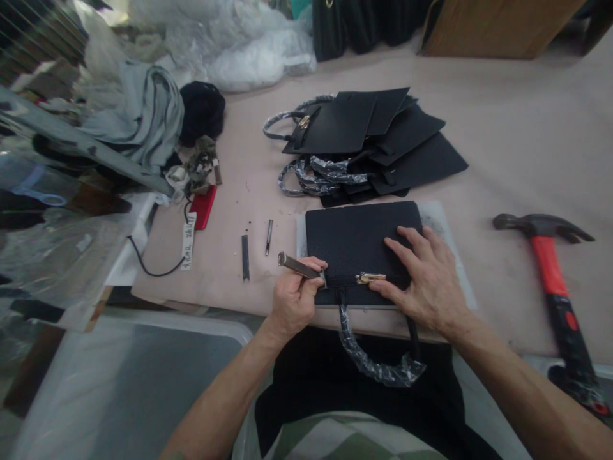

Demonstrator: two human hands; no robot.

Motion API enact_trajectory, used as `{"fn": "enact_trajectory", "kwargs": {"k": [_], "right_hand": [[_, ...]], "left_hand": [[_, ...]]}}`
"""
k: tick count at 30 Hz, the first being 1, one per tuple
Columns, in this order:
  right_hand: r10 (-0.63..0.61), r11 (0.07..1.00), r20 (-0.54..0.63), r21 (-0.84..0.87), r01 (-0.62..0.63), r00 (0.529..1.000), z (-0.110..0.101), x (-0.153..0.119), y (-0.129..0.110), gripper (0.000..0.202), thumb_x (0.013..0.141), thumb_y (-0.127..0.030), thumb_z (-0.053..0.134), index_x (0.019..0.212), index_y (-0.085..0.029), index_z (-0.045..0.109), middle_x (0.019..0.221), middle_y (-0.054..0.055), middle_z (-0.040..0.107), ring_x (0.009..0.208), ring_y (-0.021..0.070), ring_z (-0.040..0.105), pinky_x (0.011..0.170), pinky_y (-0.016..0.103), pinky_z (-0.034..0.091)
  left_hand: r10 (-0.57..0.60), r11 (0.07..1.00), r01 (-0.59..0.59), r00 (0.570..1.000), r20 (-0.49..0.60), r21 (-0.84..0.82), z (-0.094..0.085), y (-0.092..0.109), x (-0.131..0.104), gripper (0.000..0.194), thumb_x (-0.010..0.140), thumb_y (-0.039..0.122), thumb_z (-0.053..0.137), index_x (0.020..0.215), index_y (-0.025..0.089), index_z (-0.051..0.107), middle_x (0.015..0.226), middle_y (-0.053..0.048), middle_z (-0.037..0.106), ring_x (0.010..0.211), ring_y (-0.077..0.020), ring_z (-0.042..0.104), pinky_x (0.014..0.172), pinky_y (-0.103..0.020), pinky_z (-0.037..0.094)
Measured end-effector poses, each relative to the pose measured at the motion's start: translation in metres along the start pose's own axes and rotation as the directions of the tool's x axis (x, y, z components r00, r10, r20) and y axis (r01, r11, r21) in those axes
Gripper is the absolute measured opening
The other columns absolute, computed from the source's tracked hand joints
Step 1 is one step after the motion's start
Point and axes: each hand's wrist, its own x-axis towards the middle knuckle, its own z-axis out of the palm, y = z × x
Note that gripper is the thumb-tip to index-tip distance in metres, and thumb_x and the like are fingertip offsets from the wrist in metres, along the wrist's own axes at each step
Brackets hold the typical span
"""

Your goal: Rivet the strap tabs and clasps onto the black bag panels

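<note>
A black bag panel (359, 239) lies flat on a pale board (454, 255) at the table's near edge. Its plastic-wrapped handle (368, 361) hangs toward my lap. Gold-coloured hardware (371, 278) sits near the panel's lower edge. My left hand (294, 297) is closed around a metal punch (299, 265), which leans to the left with its working end at the panel's left side. Fingers spread, my right hand (428, 275) presses flat on the panel's right part, its thumb beside the gold hardware.
A claw hammer (550, 268) with a red and black handle lies at right. Several black panels with wrapped handles (364, 137) are piled behind the board. Left of it lie a small metal tool (269, 237), a dark bar (245, 257) and a red object (204, 207). A cardboard box (498, 29) stands far back.
</note>
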Motion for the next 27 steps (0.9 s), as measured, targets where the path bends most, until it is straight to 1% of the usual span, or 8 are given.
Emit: {"fn": "enact_trajectory", "kwargs": {"k": [2,3,5,8,10,15,22,27], "right_hand": [[-0.001,1.0,0.0,0.001,0.001,1.0,0.0,0.0,0.0,0.08,0.087,-0.076,0.052,0.139,-0.015,0.056,0.151,0.019,0.044,0.143,0.0478,0.031,0.115,0.067,0.031],[-0.001,1.0,0.0,0.002,0.001,1.0,0.0,0.0,0.0,0.08,0.087,-0.076,0.052,0.139,-0.015,0.056,0.151,0.019,0.044,0.143,0.0477,0.031,0.114,0.067,0.031],[-0.001,1.0,-0.003,0.006,0.001,1.0,0.0,0.0,-0.001,0.08,0.087,-0.075,0.052,0.139,-0.015,0.056,0.15,0.019,0.045,0.143,0.0473,0.031,0.114,0.067,0.031],[0.0,1.0,-0.011,0.007,0.0,1.0,0.0,-0.001,-0.001,0.08,0.087,-0.075,0.052,0.138,-0.014,0.057,0.15,0.019,0.045,0.143,0.0466,0.031,0.115,0.065,0.03],[0.003,1.0,-0.011,0.009,-0.003,1.0,0.0,-0.001,-0.002,0.08,0.087,-0.075,0.052,0.138,-0.014,0.057,0.15,0.019,0.045,0.143,0.0462,0.031,0.116,0.065,0.03],[0.011,1.0,0.006,0.03,-0.011,1.0,-0.001,-0.001,-0.002,0.077,0.087,-0.073,0.053,0.139,-0.015,0.057,0.151,0.019,0.044,0.143,0.0469,0.03,0.115,0.066,0.03],[0.004,0.999,-0.015,0.035,-0.003,1.0,0.0,-0.002,-0.001,0.078,0.086,-0.074,0.055,0.139,-0.017,0.056,0.151,0.018,0.045,0.142,0.0466,0.031,0.114,0.067,0.03],[0.0,1.0,-0.029,0.023,0.001,1.0,0.0,-0.002,-0.002,0.077,0.086,-0.071,0.057,0.138,-0.015,0.058,0.15,0.019,0.046,0.142,0.0457,0.032,0.115,0.065,0.031]], "left_hand": [[0.031,0.998,-0.031,0.999,-0.011,0.052,0.001,0.001,0.002,0.01,0.098,0.024,0.057,0.098,0.017,0.064,0.103,-0.011,0.072,0.098,-0.0217,0.071,0.09,-0.037,0.058],[0.039,0.998,-0.039,0.999,0.003,0.053,0.0,0.002,0.004,0.01,0.098,0.024,0.057,0.098,0.017,0.064,0.102,-0.011,0.072,0.098,-0.0217,0.071,0.09,-0.037,0.058],[0.038,0.999,-0.039,0.997,0.064,0.01,-0.003,0.001,0.008,0.011,0.098,0.025,0.056,0.098,0.017,0.064,0.102,-0.011,0.072,0.097,-0.0221,0.071,0.089,-0.037,0.058],[0.01,0.997,0.002,0.987,0.16,-0.073,-0.011,-0.002,0.013,0.012,0.098,0.026,0.056,0.101,0.017,0.063,0.103,-0.012,0.071,0.098,-0.0237,0.071,0.089,-0.039,0.058],[0.002,0.995,0.017,0.984,0.18,-0.103,-0.013,-0.004,0.013,0.012,0.099,0.026,0.056,0.102,0.017,0.062,0.104,-0.013,0.071,0.1,-0.0245,0.071,0.09,-0.041,0.057],[0.046,0.994,-0.032,0.99,0.133,-0.1,-0.01,-0.006,0.006,0.011,0.099,0.026,0.056,0.1,0.017,0.061,0.105,-0.013,0.071,0.102,-0.0245,0.07,0.091,-0.043,0.057],[0.163,0.986,-0.166,0.983,0.088,0.032,-0.002,-0.003,0.0,0.01,0.099,0.026,0.055,0.102,0.018,0.06,0.106,-0.013,0.071,0.103,-0.0237,0.068,0.092,-0.042,0.056],[0.157,0.984,-0.164,0.983,0.091,0.072,0.0,-0.002,-0.001,0.01,0.1,0.025,0.052,0.102,0.018,0.06,0.107,-0.013,0.07,0.103,-0.0229,0.068,0.091,-0.041,0.056]]}}
